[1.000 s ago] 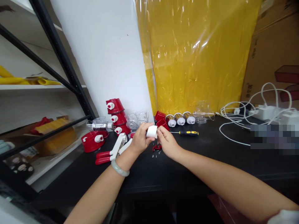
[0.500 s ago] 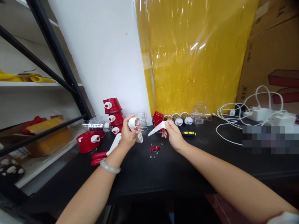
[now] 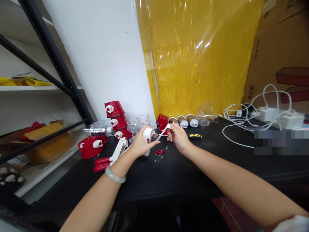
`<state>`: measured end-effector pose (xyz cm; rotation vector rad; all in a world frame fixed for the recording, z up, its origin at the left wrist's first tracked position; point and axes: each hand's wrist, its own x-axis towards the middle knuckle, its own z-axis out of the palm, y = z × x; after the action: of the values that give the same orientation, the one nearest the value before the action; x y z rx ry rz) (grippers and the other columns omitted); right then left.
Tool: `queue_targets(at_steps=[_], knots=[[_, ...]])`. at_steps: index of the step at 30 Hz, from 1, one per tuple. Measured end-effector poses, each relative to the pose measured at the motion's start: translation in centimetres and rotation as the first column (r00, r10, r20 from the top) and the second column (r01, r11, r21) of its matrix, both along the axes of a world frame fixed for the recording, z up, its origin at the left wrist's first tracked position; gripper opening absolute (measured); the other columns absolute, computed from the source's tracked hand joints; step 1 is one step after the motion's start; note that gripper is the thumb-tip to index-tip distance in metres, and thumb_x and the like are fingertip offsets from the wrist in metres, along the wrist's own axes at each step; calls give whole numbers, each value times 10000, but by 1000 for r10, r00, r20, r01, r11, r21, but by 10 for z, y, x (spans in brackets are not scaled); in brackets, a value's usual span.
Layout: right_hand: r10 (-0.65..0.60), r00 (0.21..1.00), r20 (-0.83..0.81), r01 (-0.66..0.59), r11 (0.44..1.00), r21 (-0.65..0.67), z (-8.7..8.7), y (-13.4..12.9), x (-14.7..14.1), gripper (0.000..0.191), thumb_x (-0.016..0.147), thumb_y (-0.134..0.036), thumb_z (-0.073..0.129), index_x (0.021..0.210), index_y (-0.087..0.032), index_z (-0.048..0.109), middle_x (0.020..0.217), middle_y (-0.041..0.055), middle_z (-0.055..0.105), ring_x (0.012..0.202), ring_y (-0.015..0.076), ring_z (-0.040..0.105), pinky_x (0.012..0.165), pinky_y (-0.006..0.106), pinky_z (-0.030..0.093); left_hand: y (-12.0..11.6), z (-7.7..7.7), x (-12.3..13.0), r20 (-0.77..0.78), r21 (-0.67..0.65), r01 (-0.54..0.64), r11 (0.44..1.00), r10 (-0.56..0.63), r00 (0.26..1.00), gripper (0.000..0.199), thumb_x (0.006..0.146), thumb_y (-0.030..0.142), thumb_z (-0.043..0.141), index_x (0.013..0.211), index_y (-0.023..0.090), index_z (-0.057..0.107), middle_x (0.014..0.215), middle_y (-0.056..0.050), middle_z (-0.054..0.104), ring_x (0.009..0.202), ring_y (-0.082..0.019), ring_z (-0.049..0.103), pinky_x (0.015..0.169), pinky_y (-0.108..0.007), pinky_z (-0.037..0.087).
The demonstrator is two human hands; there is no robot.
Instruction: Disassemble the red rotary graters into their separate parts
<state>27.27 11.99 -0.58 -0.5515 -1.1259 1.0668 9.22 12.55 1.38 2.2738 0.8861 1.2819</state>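
My left hand [image 3: 140,142] is closed around a white plastic housing with a round, tube-like end [image 3: 147,134]. Between the thumb and fingers of my right hand [image 3: 180,138] is a narrow white plastic strip [image 3: 163,132], slanting down to the left. The strip's lower tip meets or nearly meets my left thumb; contact is hard to tell. Below, small red plastic pieces [image 3: 159,152] lie on the black table [image 3: 154,180] among several small screws [image 3: 158,161]. Left of my left hand rest white plastic arms with red grips [image 3: 103,164].
Red housings [image 3: 114,109] are stacked at the back left, beside clear plastic cups [image 3: 138,122]. Metal grater drums [image 3: 182,121] lie at the back, with a yellow-and-black screwdriver [image 3: 195,136] before them. White cables [image 3: 233,112] tangle at right; a shelf rack [image 3: 58,64] stands left.
My left hand has moved right and turned, bringing the white housing close to the strip. My right hand has shifted slightly left, and the strip now appears narrower, turned edge-on.
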Motion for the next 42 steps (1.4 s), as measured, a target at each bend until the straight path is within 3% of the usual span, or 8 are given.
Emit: queue_targets(at_steps=[5, 11, 21, 24, 27, 29, 34, 42], knots=[[-129, 990, 60, 130, 991, -12, -2, 4, 4, 275, 826, -460, 518, 718, -215, 453, 505, -69, 429, 433, 93, 402, 481, 247, 383, -2, -2, 0, -3, 29, -57, 998, 57, 998, 388, 712, 266, 731, 1021, 193, 509, 801, -12, 666, 705, -169, 651, 652, -280, 510], [-450, 853, 264, 372, 880, 295, 1, 4, 15, 300, 806, -424, 614, 1005, -202, 581, 933, 41, 604, 772, 148, 566, 661, 275, 465, -1, 2, -4, -59, 2, -33, 999, 33, 998, 348, 751, 297, 707, 1027, 193, 523, 816, -17, 645, 693, -160, 633, 649, -275, 495], [-272, 909, 315, 247, 962, 119, -11, 21, 19, 351, 800, -529, 571, 845, -183, 613, 691, 21, 623, 553, 152, 563, 532, 295, 470, -2, 4, -5, 8, -88, 63, 994, -62, 998, 344, 746, 333, 717, 1000, 192, 533, 817, -33, 652, 726, -172, 649, 677, -289, 523], [-346, 865, 362, 325, 938, 119, -16, 26, 24, 349, 804, -516, 566, 855, -174, 618, 655, 11, 603, 512, 138, 533, 488, 275, 442, 3, 17, -15, 198, -119, -33, 992, 56, 978, 384, 732, 384, 719, 1013, 204, 528, 727, -12, 628, 602, -159, 631, 534, -253, 508], [-414, 791, 450, 373, 910, 181, -16, 31, 21, 305, 809, -469, 580, 835, -168, 626, 683, 18, 613, 535, 134, 544, 505, 268, 447, 9, 39, -36, 527, -181, -10, 983, 106, 843, 361, 755, 408, 673, 1000, 226, 480, 651, 31, 586, 482, -117, 568, 431, -209, 465], [-384, 765, 518, 344, 922, 176, -11, 36, 9, 238, 800, -405, 615, 832, -169, 621, 731, 22, 629, 540, 120, 551, 516, 258, 456, 12, 53, -51, 650, -260, 85, 962, 109, 752, 326, 742, 402, 646, 949, 216, 475, 634, 39, 578, 437, -101, 529, 385, -190, 428], [-183, 767, 615, 229, 973, 3, 3, 56, -55, 132, 753, -164, 673, 853, -160, 586, 675, 10, 634, 476, 105, 570, 499, 251, 485, 10, 68, -71, 686, -454, 392, 800, 33, 727, 226, 608, 278, 611, 754, 165, 480, 611, 10, 539, 445, -79, 476, 330, -153, 354], [-72, 640, 765, 159, 986, -41, -11, 73, -144, 100, 733, -113, 657, 823, -145, 628, 590, 25, 618, 579, 189, 642, 599, 319, 520, 16, 56, -64, 702, -431, 352, 831, 64, 709, 236, 567, 202, 608, 764, 161, 485, 622, 25, 552, 454, -79, 502, 363, -167, 380]])
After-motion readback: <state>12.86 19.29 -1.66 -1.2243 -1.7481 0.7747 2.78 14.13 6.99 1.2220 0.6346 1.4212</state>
